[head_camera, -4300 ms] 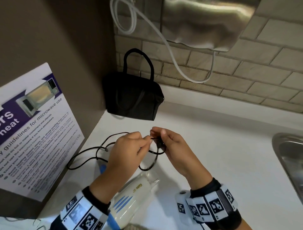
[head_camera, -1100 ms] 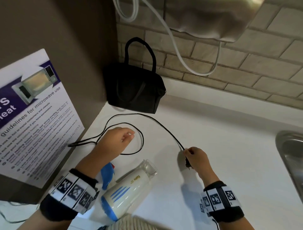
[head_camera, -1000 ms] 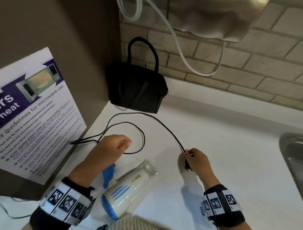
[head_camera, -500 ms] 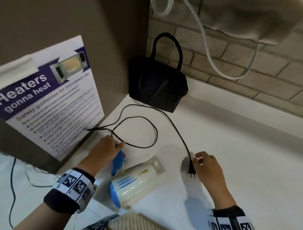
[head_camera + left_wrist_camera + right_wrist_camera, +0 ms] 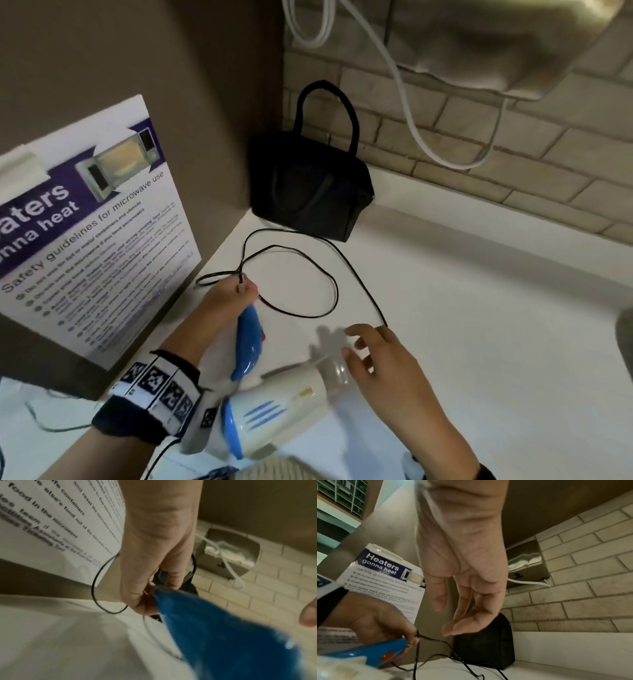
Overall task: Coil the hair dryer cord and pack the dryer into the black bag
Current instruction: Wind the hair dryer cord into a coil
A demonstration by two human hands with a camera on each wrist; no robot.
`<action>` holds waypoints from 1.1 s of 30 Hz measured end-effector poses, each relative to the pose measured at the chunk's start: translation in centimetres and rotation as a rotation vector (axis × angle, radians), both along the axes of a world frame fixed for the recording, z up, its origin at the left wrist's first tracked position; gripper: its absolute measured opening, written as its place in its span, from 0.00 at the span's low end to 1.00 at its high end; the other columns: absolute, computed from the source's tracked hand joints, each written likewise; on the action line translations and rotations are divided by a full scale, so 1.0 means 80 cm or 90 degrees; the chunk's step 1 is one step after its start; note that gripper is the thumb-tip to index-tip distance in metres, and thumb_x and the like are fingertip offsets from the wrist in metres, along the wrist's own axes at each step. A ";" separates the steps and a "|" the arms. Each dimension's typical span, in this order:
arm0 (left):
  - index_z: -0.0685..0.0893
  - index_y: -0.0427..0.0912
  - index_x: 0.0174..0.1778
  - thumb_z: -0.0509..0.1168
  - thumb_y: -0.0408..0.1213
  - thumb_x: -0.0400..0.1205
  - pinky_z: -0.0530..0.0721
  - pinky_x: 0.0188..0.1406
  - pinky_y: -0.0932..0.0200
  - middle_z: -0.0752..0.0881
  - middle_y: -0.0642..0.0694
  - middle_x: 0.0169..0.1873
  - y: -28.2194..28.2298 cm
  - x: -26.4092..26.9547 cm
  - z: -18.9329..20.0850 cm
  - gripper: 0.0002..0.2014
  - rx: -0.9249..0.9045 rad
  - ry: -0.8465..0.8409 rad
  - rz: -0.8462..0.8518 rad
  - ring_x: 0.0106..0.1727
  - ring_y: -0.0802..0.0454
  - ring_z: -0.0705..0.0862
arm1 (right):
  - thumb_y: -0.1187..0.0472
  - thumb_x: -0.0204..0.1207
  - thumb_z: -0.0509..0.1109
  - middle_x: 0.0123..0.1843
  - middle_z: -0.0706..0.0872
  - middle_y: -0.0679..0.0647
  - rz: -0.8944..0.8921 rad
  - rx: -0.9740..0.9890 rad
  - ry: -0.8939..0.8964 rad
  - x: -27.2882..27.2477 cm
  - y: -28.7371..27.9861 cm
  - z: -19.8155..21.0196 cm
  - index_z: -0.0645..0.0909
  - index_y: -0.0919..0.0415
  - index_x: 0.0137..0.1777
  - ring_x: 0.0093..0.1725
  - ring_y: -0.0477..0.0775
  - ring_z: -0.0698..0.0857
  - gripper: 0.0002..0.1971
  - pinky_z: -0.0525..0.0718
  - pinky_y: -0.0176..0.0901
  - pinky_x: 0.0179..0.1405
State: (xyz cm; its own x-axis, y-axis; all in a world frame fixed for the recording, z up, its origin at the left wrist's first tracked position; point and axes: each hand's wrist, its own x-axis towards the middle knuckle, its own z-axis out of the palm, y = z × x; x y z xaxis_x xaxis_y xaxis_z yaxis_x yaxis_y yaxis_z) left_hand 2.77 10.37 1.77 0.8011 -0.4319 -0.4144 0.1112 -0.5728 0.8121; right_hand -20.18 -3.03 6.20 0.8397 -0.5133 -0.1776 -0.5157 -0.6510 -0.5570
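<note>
The hair dryer (image 5: 284,404) lies on the white counter (image 5: 479,342), a white body with a blue handle (image 5: 248,342) pointing away from me. My left hand (image 5: 245,291) grips the tip of that handle, where the black cord (image 5: 310,263) leaves it; the left wrist view shows the handle (image 5: 214,635) and curled fingers (image 5: 169,574). The cord lies uncoiled in loose loops toward the black bag (image 5: 308,195) in the corner. My right hand (image 5: 356,342) hovers over the dryer's clear nozzle, fingers (image 5: 452,627) relaxed and empty. The plug is hidden.
A microwave safety poster (image 5: 85,222) hangs on the brown panel at left. A steel wall unit (image 5: 496,44) with a white hose (image 5: 411,130) sits above on the brick wall. A sink edge (image 5: 625,329) shows at far right.
My right hand has let go of the plug and moved left over the dryer's nozzle. My left hand has taken hold of the handle tip. The cord, earlier held between both hands, lies spread out.
</note>
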 end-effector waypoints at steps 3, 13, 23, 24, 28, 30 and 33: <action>0.84 0.44 0.39 0.65 0.43 0.75 0.84 0.57 0.40 0.85 0.44 0.36 -0.005 -0.013 0.037 0.07 -0.118 0.014 -0.001 0.44 0.44 0.84 | 0.49 0.82 0.60 0.57 0.76 0.39 0.027 0.020 -0.045 0.003 0.011 0.019 0.73 0.40 0.66 0.44 0.40 0.85 0.14 0.81 0.33 0.49; 0.85 0.44 0.44 0.55 0.43 0.87 0.84 0.34 0.59 0.84 0.45 0.19 0.011 -0.075 0.148 0.15 -0.244 0.049 -0.180 0.27 0.51 0.85 | 0.45 0.82 0.53 0.60 0.71 0.40 0.099 0.015 -0.284 0.050 0.050 0.075 0.71 0.36 0.69 0.64 0.41 0.75 0.17 0.73 0.28 0.60; 0.82 0.43 0.37 0.55 0.44 0.86 0.73 0.21 0.61 0.68 0.49 0.11 0.035 -0.071 0.170 0.16 -0.326 0.132 -0.294 0.14 0.53 0.68 | 0.49 0.80 0.65 0.72 0.69 0.36 0.234 -0.046 -0.352 0.073 0.042 0.110 0.70 0.41 0.71 0.76 0.45 0.66 0.20 0.66 0.49 0.75; 0.83 0.44 0.37 0.57 0.45 0.84 0.72 0.20 0.62 0.67 0.49 0.11 0.036 -0.070 0.172 0.15 -0.328 0.135 -0.304 0.13 0.54 0.66 | 0.48 0.80 0.64 0.71 0.72 0.35 0.244 -0.054 -0.349 0.074 0.040 0.111 0.71 0.42 0.71 0.76 0.44 0.66 0.19 0.66 0.48 0.75; 0.88 0.43 0.46 0.62 0.46 0.79 0.60 0.19 0.63 0.64 0.52 0.10 0.040 -0.063 0.173 0.13 -0.366 0.185 -0.345 0.13 0.57 0.58 | 0.53 0.79 0.67 0.56 0.81 0.37 0.248 -0.014 -0.360 0.081 0.031 0.106 0.77 0.47 0.66 0.61 0.43 0.79 0.16 0.76 0.37 0.62; 0.88 0.44 0.55 0.62 0.43 0.80 0.59 0.18 0.63 0.62 0.53 0.10 0.041 -0.060 0.169 0.14 -0.426 0.249 -0.356 0.13 0.59 0.58 | 0.58 0.80 0.68 0.48 0.83 0.38 0.207 0.015 -0.372 0.084 0.026 0.094 0.79 0.45 0.61 0.51 0.46 0.83 0.12 0.78 0.34 0.51; 0.85 0.47 0.64 0.60 0.38 0.81 0.67 0.16 0.69 0.66 0.54 0.10 0.038 -0.054 0.161 0.17 -0.534 0.351 -0.327 0.12 0.62 0.64 | 0.59 0.80 0.68 0.37 0.85 0.48 0.109 0.124 -0.319 0.085 0.016 0.068 0.82 0.47 0.56 0.37 0.47 0.86 0.08 0.81 0.32 0.42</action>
State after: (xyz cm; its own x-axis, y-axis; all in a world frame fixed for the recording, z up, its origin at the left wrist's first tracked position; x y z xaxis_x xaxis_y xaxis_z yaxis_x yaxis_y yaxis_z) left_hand -1.53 13.44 14.65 0.2457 -0.9659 -0.0812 0.4822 0.0492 0.8747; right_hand -13.39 -1.74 11.66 0.9143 -0.3593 0.1870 -0.0527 -0.5632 -0.8246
